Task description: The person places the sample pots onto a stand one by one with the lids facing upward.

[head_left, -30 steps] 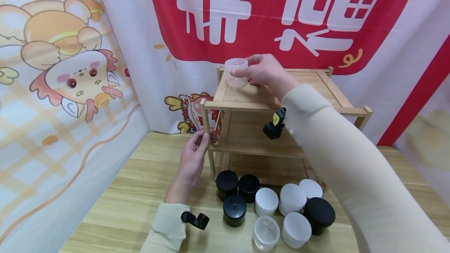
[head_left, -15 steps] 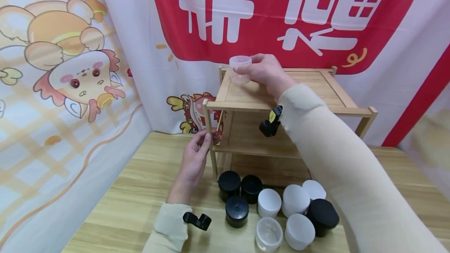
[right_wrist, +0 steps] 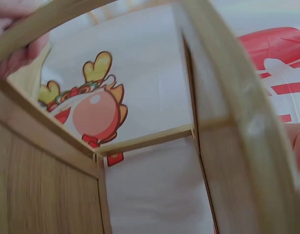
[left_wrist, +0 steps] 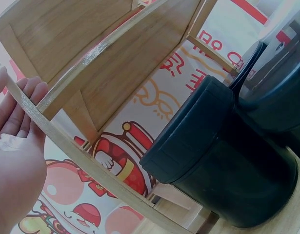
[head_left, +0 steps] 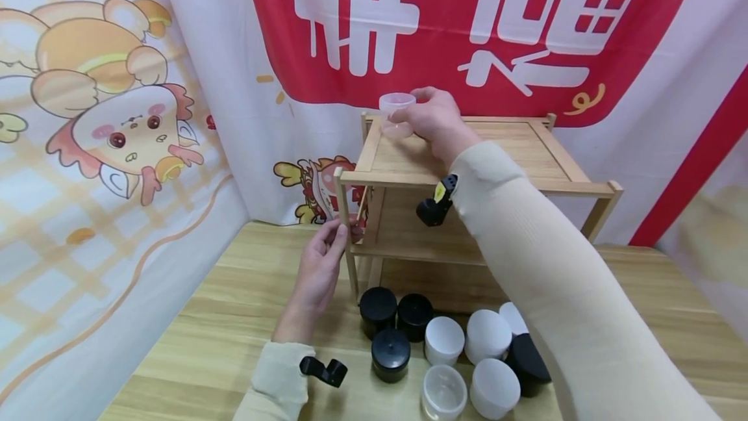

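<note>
At the back left corner of the wooden rack's top shelf [head_left: 467, 154], my right hand [head_left: 435, 121] grips a clear plastic jar [head_left: 397, 127] by its side, thumb towards me. The jar's base shows close over the shelf boards. Lower down, my left hand [head_left: 320, 265] holds the rack's front left post [head_left: 343, 203], with the thumb in front and the fingers behind it. Those fingers [left_wrist: 30, 100] show beside the post in the left wrist view. The right wrist view looks in under the top shelf; only a sliver of the right hand [right_wrist: 298, 146] shows at its right edge.
In front of the rack stand several black jars [head_left: 390, 355] and several white jars [head_left: 494, 387]. One clear jar [head_left: 444, 392] stands nearest me. The rack has a middle shelf [head_left: 409, 226] and a bottom shelf [head_left: 432, 281]. A printed curtain [head_left: 280, 31] hangs close behind.
The clear jar has shifted slightly right and back on the top shelf, still in my right hand. My right forearm has swung a little left. The left hand stays on the post.
</note>
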`<act>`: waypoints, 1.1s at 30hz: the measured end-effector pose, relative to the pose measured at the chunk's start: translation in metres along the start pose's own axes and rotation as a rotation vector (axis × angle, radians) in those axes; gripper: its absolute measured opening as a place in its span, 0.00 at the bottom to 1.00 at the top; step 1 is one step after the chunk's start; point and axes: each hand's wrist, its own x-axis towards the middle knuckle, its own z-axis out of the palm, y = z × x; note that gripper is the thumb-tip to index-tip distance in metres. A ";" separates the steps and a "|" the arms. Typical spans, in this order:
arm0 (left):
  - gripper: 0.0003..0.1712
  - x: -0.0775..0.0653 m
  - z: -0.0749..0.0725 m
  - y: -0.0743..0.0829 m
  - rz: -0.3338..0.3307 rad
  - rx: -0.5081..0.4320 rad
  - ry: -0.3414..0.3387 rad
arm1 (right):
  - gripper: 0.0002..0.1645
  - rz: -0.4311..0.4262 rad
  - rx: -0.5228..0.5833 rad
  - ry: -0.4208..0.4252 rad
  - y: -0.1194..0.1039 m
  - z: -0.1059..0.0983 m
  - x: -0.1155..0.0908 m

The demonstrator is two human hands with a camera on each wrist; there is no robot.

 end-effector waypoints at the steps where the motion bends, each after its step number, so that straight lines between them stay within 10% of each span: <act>1: 0.21 0.000 0.000 0.000 -0.003 0.001 0.001 | 0.45 0.005 0.013 0.002 0.000 0.001 0.000; 33: 0.20 -0.001 0.000 0.002 0.000 0.011 -0.002 | 0.40 0.084 0.074 0.045 -0.004 0.005 0.004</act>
